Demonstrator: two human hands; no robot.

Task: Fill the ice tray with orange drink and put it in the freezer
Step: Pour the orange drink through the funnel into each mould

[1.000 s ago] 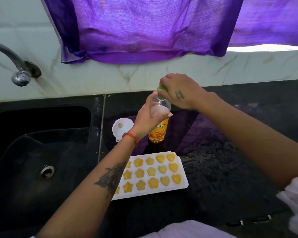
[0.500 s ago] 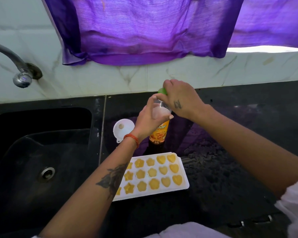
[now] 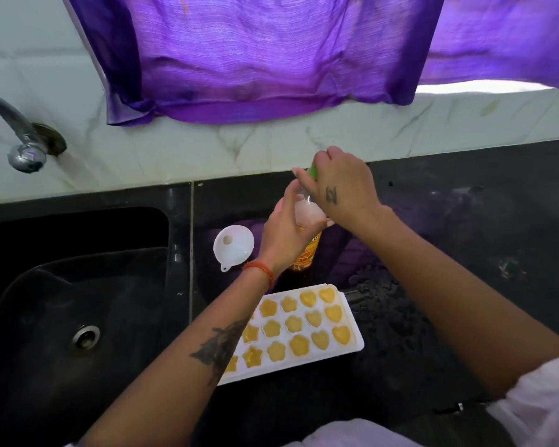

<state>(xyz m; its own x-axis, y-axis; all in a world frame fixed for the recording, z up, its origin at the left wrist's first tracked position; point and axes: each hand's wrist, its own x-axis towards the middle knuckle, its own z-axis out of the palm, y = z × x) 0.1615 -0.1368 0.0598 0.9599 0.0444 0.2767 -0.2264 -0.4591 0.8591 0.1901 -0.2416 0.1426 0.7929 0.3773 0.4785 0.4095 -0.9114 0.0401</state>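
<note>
Counter: black stone counter (image 3: 465, 253) under my hands, sink (image 3: 78, 285) left of them.
Grip: my left hand (image 3: 288, 233) wraps the bottle (image 3: 307, 250); my right hand (image 3: 342, 188) pinches its green cap (image 3: 312, 171).
Tray: filled ice tray (image 3: 352, 324) lies nearer me, below the bottle.
Room: funnel (image 3: 233, 245) just left of my left hand; bare counter to my right.

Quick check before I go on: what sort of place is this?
Most likely a home kitchen: a black counter with a sunken sink, a wall tap over it, and marble-look wall tiles behind.
</note>
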